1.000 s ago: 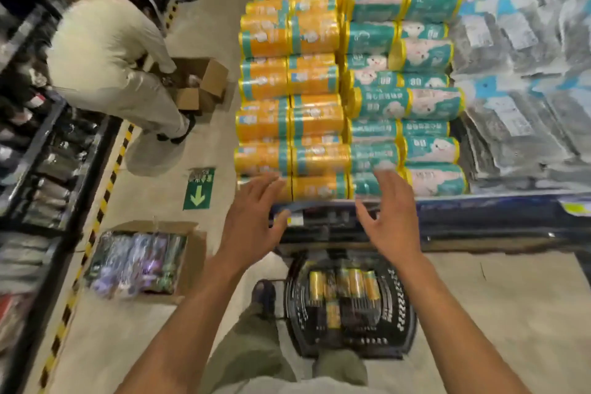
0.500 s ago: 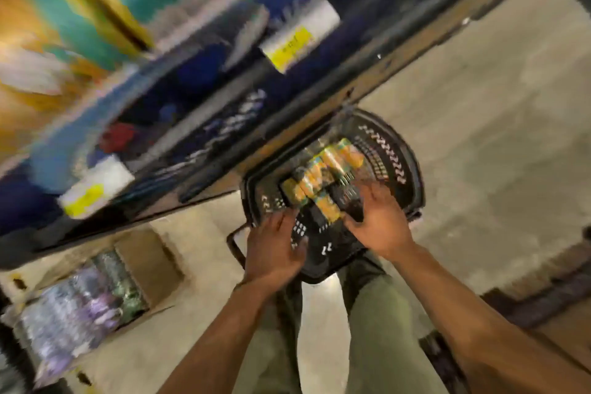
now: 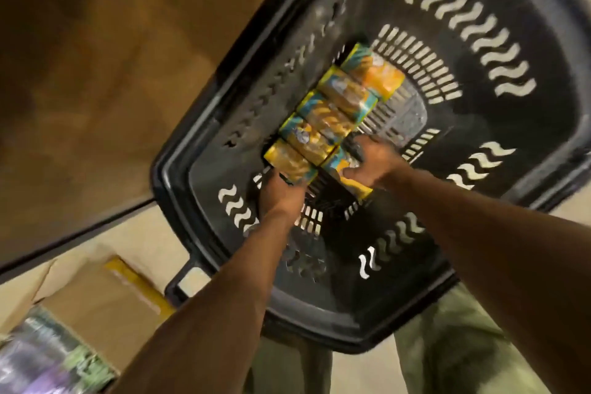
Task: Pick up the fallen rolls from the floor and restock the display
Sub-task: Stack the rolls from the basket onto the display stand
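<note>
Reaching for what, down there? — Editor

Yellow-and-teal rolls (image 3: 329,115), lying side by side in a slanting row on the slotted bottom of a black plastic basket (image 3: 550,51). The basket stands on the pale floor (image 3: 134,233), just in front of the person's legs in olive trousers (image 3: 447,345). — Photographer

And the 2 hands? — Editor

Both are down inside the basket. The left hand (image 3: 279,193) grips the end roll (image 3: 289,163), the nearest in the row, with its fingers curled at the roll's end. The right hand (image 3: 374,163) is clamped on a loose roll (image 3: 350,184) that lies just beside the row, with the thumb across its wrapper. The frame is blurred, so finer detail of the fingers cannot be told. — Photographer

Is either roll lifted? — Editor

Cannot tell. Each sits close against its neighbours. — Photographer

What else is in shot? — Editor

A brown panel (image 3: 96,57) with a dark lower edge fills the upper left, beside the basket's rim. At lower left an open cardboard box (image 3: 105,307) sits on the floor, holding shiny purple and green packets (image 3: 41,361), blurred. Both forearms are bare. — Photographer
</note>
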A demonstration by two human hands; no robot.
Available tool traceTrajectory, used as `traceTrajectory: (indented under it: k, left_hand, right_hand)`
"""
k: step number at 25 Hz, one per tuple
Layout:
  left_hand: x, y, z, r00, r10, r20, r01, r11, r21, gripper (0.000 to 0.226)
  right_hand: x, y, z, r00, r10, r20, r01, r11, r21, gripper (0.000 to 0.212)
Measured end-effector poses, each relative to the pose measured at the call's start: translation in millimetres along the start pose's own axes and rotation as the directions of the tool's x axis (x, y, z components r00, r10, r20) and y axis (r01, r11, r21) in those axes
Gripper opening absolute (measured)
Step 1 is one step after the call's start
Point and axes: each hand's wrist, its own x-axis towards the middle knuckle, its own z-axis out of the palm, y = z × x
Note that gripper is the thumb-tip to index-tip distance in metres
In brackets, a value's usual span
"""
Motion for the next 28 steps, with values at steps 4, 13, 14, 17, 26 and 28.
traceTrajectory:
  k: [4, 13, 14, 17, 26, 28]
  left_hand:
    - [59.5, -8.7, 50.0, 0.979, -0.197, -0.043, 0.177, 0.941, -0.287, 0.059]
    - [81.4, -14.9, 76.0, 0.937, -0.343, -0.072, 0.196, 0.685, -0.702, 0.062]
    - [66.9, -12.4, 70.8, 0.94, -0.337, -0.059, 0.208, 0.7, -0.683, 0.07]
    - [-2.4, 1.6, 36.3, 0.96, -0.28, -0.012, 0.203, 0.724, -0.659, 0.078]
    - [-254.8, 57.7, -152.8, 0.988, -0.025, -0.155, -0.062, 0.847, -0.529, 0.054]
    - [-319.8, 63.1, -199.0, 0.976, 0.041, -0.214, -0.152, 0.834, -0.53, 0.062]
  right_hand:
    - [47.4, 21.0, 65.0, 0.994, 0.102, 0.037, -0.103, 0.994, 0.042, 0.094]
    - [62.6, 27.9, 70.5, 0.992, 0.124, 0.004, -0.124, 0.992, 0.026, 0.09]
    - [49.1, 24.6, 61.5, 0.993, 0.116, -0.008, -0.116, 0.991, 0.067, 0.089]
    - [-11.4, 8.6, 24.4, 0.991, 0.13, -0.023, -0.123, 0.975, 0.185, 0.088]
    - [-273.2, -85.1, -122.5, 0.959, 0.064, -0.277, 0.05, 0.921, 0.387, 0.058]
    - [-336.8, -115.2, -155.9, 0.946, 0.049, -0.322, 0.092, 0.908, 0.41, 0.072]
